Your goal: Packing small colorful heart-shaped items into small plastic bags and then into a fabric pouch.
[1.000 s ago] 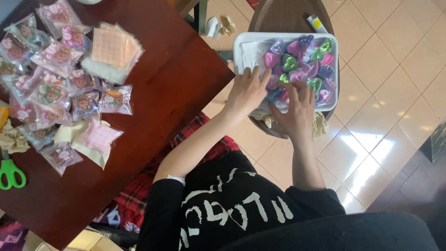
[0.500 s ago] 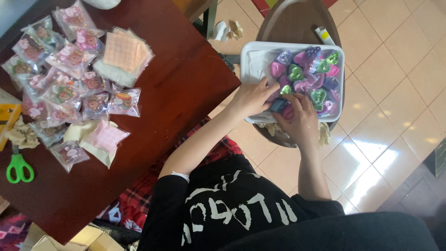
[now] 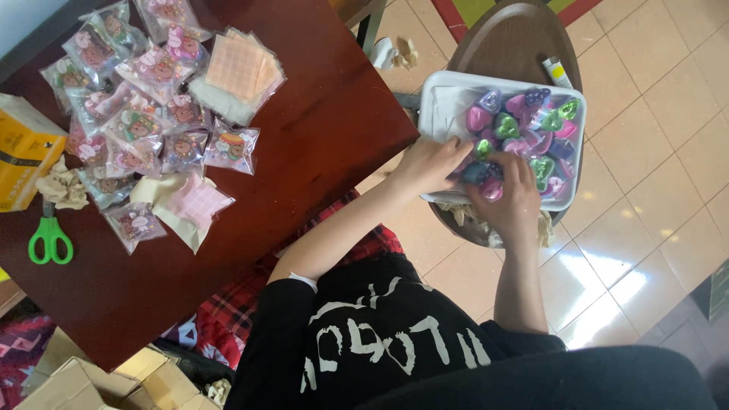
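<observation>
A white tray (image 3: 440,106) rests on a round brown stool (image 3: 516,38) and holds several foil-wrapped hearts (image 3: 531,125) in pink, purple, green and blue. My left hand (image 3: 427,164) reaches into the tray's near left part. Its fingers are curled beside a green heart (image 3: 483,147), and what they grip is hidden. My right hand (image 3: 518,199) is at the tray's near edge, with its fingers closed on a blue and a pink heart (image 3: 486,181).
A dark wooden table (image 3: 304,152) on the left carries several clear packets with cartoon prints (image 3: 144,99), a stack of checked bags (image 3: 239,72), green scissors (image 3: 49,237) and a yellow box (image 3: 23,148). Cardboard boxes (image 3: 83,376) sit below it. Tiled floor (image 3: 653,228) lies to the right.
Both hands have drawn together at the tray's near side, and the right hand has closed on hearts. The view has shifted slightly.
</observation>
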